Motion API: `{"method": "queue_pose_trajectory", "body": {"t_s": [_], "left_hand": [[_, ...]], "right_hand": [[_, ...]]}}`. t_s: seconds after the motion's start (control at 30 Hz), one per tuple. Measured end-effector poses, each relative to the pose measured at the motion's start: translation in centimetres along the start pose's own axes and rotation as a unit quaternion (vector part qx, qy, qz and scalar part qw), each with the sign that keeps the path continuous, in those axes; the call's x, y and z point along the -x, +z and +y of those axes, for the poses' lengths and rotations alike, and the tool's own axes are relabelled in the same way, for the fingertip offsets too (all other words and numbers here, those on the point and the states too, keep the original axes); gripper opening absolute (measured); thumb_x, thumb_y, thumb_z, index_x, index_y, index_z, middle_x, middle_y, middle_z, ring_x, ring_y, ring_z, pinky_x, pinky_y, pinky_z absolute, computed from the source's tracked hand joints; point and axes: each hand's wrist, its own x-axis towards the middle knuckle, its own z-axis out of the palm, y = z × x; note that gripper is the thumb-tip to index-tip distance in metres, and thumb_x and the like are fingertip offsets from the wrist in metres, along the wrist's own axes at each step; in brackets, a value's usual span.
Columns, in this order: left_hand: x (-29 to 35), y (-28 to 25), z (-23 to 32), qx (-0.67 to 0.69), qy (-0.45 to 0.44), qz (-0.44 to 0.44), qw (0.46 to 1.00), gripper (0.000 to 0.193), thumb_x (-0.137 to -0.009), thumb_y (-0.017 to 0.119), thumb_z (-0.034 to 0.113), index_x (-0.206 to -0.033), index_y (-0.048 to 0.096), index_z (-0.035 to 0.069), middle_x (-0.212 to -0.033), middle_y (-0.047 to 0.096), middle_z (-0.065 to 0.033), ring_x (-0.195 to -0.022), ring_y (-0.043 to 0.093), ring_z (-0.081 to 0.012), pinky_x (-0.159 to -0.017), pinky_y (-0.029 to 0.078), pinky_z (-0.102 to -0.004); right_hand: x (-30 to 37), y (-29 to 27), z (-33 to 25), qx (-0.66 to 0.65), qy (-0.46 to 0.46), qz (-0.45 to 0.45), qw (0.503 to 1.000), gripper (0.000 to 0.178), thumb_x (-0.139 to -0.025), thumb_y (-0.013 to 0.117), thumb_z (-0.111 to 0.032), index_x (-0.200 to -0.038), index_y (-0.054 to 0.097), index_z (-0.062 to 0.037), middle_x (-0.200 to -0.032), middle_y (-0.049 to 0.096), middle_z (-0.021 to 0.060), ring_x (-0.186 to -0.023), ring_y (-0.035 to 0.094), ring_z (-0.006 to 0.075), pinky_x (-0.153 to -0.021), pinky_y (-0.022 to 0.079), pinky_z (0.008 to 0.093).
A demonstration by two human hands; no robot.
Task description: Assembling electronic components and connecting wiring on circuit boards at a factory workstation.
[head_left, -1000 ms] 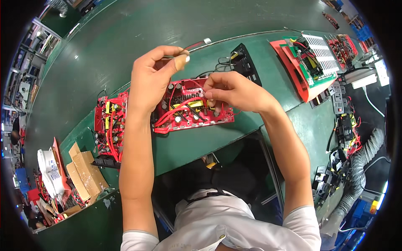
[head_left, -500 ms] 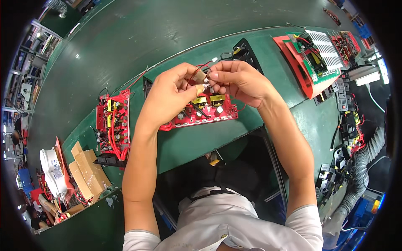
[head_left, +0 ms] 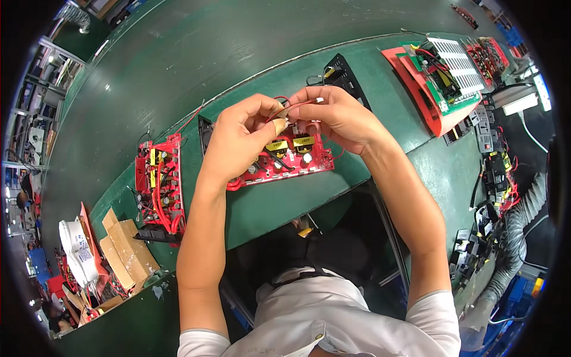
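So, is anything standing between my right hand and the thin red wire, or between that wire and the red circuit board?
Nothing visible separates your right hand from the thin red wire, which lies across it. Toward the red circuit board, that hand and your left hand stand between in this view, hiding its far part.

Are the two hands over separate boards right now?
No, the left hand and right hand meet above the same red circuit board.
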Motion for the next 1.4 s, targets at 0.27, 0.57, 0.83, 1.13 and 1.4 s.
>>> {"method": "queue_pose_trajectory", "body": {"t_s": [0.27,0.57,0.83,1.13,1.4], "left_hand": [[0.6,0.2,0.6,0.013,-0.028,0.007,1.0,0.02,-0.093,0.065,0.002,-0.11,0.055,0.001,-0.088,0.067,-0.0022,-0.078,0.058,-0.0051,-0.069,0.047,-0.0221],[0.7,-0.5,0.5,0.071,-0.018,-0.048,0.996,0.02,-0.096,0.06,0.002,-0.113,0.049,0.001,-0.096,0.067,-0.0079,-0.094,0.068,-0.0131,-0.078,0.052,-0.0274],[0.5,-0.5,-0.5,0.083,0.007,-0.084,0.993,0.018,-0.095,0.06,-0.003,-0.11,0.049,0.0,-0.093,0.066,-0.0079,-0.092,0.066,-0.0134,-0.08,0.051,-0.0274],[0.4,-0.1,0.6,0.009,0.03,0.074,0.997,0.008,-0.094,0.063,0.001,-0.102,0.062,0.001,-0.096,0.07,-0.0046,-0.084,0.063,-0.008,-0.072,0.049,-0.024],[0.5,0.0,-0.3,-0.107,0.158,0.1,0.977,0.013,-0.087,0.064,0.0,-0.1,0.062,0.003,-0.113,0.059,-0.0095,-0.096,0.061,-0.0186,-0.077,0.048,-0.0289]], "right_hand": [[-0.3,-0.7,0.3,-0.024,0.007,-0.031,0.999,0.025,-0.089,0.075,-0.014,-0.106,0.064,0.0012,-0.09,0.068,0.0039,-0.075,0.059,0.0079,-0.068,0.048,0.0221],[0.2,-1.2,-0.7,0.09,-0.003,-0.067,0.994,0.021,-0.092,0.073,-0.018,-0.103,0.066,-0.0006,-0.085,0.069,0.0033,-0.075,0.063,0.0093,-0.068,0.049,0.0229],[0.7,-0.9,-1.0,0.145,-0.025,-0.075,0.986,0.017,-0.093,0.071,-0.018,-0.098,0.067,-0.0013,-0.085,0.069,0.0023,-0.071,0.063,0.0082,-0.066,0.048,0.0224],[0.5,-0.5,0.1,0.238,-0.07,0.044,0.968,0.015,-0.092,0.067,-0.017,-0.09,0.065,-0.0016,-0.076,0.062,-0.0029,-0.07,0.054,0.0044,-0.063,0.041,0.0229],[0.7,-0.4,2.1,0.409,-0.171,0.137,0.886,0.014,-0.09,0.066,-0.012,-0.091,0.064,0.0017,-0.072,0.06,-0.0006,-0.065,0.05,0.0046,-0.055,0.04,0.0256]]}}
